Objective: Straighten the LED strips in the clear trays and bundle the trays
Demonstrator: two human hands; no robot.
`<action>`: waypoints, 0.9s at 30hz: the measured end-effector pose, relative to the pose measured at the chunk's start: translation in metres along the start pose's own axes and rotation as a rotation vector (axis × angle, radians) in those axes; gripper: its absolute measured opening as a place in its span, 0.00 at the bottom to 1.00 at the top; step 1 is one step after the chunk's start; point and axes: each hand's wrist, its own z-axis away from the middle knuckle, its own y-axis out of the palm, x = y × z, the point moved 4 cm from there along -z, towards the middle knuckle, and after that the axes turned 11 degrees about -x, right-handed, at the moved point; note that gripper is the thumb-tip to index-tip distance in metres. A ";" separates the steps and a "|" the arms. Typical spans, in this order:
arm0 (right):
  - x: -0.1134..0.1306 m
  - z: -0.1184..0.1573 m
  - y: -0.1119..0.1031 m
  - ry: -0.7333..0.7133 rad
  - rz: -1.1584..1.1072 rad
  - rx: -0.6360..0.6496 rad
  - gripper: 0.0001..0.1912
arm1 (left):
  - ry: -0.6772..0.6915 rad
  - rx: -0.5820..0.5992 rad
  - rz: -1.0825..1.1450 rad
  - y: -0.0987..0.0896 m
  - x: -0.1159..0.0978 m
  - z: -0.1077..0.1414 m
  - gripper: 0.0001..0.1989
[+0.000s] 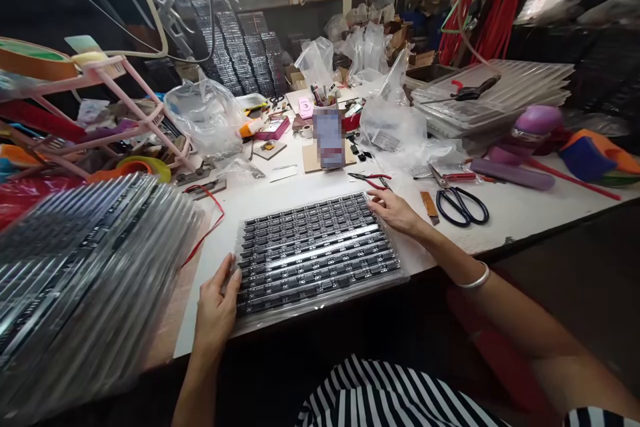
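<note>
In front of me on the white table lies a clear plastic tray (320, 253) holding rows of small black circuit strips. Its near edge reaches the table's front edge. My left hand (217, 300) grips the tray's left side, thumb and fingers at the rim. At the far right corner, my right hand (397, 213) has its fingers closed on the edge. Red-handled pliers (373, 180) lie just beyond that hand. To its right are an orange cutter (429, 207) and scissors with dark blue handles (461, 205).
A tall stack of similar clear trays (100, 280) stands at the left, with a red wire (213, 220) beside it. Behind are a phone (329, 137), plastic bags (205, 117) and a pink rack (140, 113). Stacked clear lids (500, 97) and a purple bottle (533, 133) occupy the right.
</note>
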 end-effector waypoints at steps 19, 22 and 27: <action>0.010 0.030 0.020 -0.363 0.497 -0.081 0.25 | 0.051 0.181 -0.309 0.004 -0.025 -0.001 0.25; 0.026 0.039 0.025 -0.399 0.733 -0.059 0.24 | 0.172 0.182 -0.550 0.008 -0.039 -0.001 0.26; 0.050 0.029 0.031 -0.402 0.903 0.112 0.25 | 0.397 0.145 -0.774 0.013 -0.058 0.001 0.26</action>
